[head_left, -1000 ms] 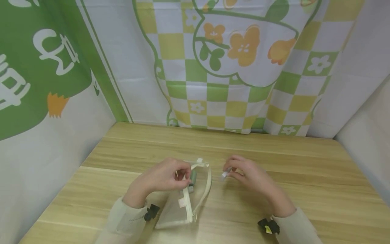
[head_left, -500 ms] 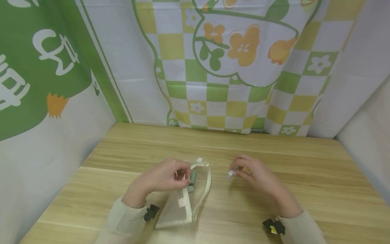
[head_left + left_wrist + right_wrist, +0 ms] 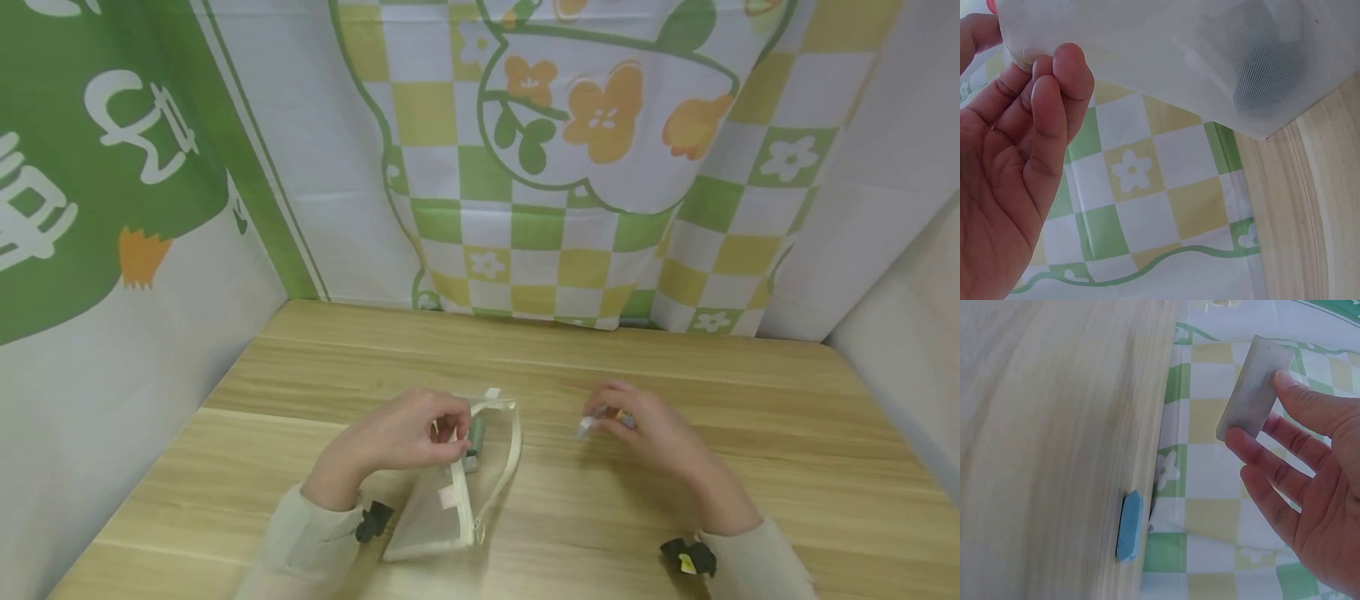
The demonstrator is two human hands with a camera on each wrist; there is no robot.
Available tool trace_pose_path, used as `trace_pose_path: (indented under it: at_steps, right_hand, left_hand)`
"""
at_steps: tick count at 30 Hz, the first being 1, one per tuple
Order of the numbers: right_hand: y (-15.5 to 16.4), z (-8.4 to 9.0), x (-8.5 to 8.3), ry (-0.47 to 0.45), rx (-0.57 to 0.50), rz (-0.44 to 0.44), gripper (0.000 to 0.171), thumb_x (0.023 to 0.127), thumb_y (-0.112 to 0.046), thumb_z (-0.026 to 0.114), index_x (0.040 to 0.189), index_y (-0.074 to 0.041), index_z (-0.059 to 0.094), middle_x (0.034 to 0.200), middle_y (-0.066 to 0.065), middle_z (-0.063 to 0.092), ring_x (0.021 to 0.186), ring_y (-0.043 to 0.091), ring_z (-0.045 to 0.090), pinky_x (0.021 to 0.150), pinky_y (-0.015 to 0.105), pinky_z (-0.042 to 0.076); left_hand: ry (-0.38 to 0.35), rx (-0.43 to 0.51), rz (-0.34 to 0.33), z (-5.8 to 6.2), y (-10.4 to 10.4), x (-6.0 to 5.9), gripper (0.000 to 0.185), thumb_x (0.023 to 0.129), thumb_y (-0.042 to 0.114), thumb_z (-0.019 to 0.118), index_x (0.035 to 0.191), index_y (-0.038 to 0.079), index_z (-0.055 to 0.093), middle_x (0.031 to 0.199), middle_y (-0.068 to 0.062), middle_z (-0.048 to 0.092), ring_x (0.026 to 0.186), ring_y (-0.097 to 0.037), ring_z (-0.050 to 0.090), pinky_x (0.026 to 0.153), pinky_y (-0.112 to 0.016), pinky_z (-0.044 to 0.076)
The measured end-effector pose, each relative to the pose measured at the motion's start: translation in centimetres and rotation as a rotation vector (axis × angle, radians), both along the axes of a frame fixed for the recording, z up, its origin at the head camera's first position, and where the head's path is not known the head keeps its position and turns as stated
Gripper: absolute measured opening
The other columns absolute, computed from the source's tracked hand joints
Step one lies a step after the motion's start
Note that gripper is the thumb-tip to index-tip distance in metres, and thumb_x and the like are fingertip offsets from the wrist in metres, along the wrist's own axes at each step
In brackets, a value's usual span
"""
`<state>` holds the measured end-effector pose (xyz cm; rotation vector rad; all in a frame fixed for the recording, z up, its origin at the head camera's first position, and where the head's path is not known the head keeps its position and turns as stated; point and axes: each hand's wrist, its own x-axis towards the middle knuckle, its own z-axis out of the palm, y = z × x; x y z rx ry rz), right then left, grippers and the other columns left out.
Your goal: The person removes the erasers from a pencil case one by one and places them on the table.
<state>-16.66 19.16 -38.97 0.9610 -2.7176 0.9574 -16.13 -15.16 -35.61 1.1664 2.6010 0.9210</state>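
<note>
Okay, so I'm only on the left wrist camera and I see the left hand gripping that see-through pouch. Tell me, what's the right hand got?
Observer: The right hand pinches a pale block between its thumb and fingers.
Operator: Is anything loose over on that side?
Observer: Yes, the right wrist view shows a small blue piece lying on the wooden table, apart from the hand.
Operator: And is the pouch open or zipped up?
Observer: Open; in the head view, the zip edges of the pouch stand apart.

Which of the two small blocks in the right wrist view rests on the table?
The blue block; the whitish block, by contrast, is pinched in the right hand.
</note>
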Motion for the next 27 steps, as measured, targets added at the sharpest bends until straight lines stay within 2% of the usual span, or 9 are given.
trace_pose_path:
  at_steps: [7,15,23,27]
  right_hand:
    - [1.0,-0.1,-0.4,0.031,0.001,-0.019,0.019,0.087,-0.001,0.070,0.099,-0.015,0.069,0.104,-0.005,0.067,0.087,0.008,0.062,0.076,0.028,0.054]
    - [2.3,-0.2,-0.3,0.007,0.007,-0.049,0.015,0.088,-0.006,0.069,0.101,-0.014,0.070,0.104,-0.005,0.067,0.086,0.004,0.060,0.076,0.027,0.053]
    - [3.4,-0.6,-0.3,0.027,0.021,-0.029,0.016,0.087,-0.001,0.069,0.101,-0.009,0.069,0.102,-0.002,0.066,0.084,0.002,0.059,0.073,0.025,0.054]
    - [3.9,-0.7,-0.3,0.026,0.042,-0.033,0.017,0.086,0.000,0.069,0.100,-0.010,0.070,0.099,-0.003,0.066,0.084,0.001,0.060,0.073,0.025,0.054]
  left_hand:
    - [0.000,-0.001,-0.003,0.0,-0.1,0.0,0.009,0.084,0.013,0.065,0.079,0.019,0.061,0.066,0.011,0.051,0.060,0.000,0.046,0.055,-0.018,0.041]
    - [-0.002,0.001,-0.002,0.1,-0.1,0.1,0.009,0.084,0.012,0.065,0.079,0.018,0.060,0.065,0.011,0.051,0.059,0.000,0.046,0.055,-0.018,0.042]
    - [-0.007,0.003,-0.008,-0.1,-0.1,0.0,0.009,0.084,0.012,0.066,0.079,0.018,0.061,0.066,0.011,0.051,0.059,0.000,0.046,0.055,-0.018,0.041]
    - [-0.008,0.004,-0.008,0.1,-0.1,0.0,0.009,0.084,0.012,0.066,0.079,0.017,0.060,0.066,0.010,0.051,0.060,0.000,0.046,0.055,-0.018,0.042]
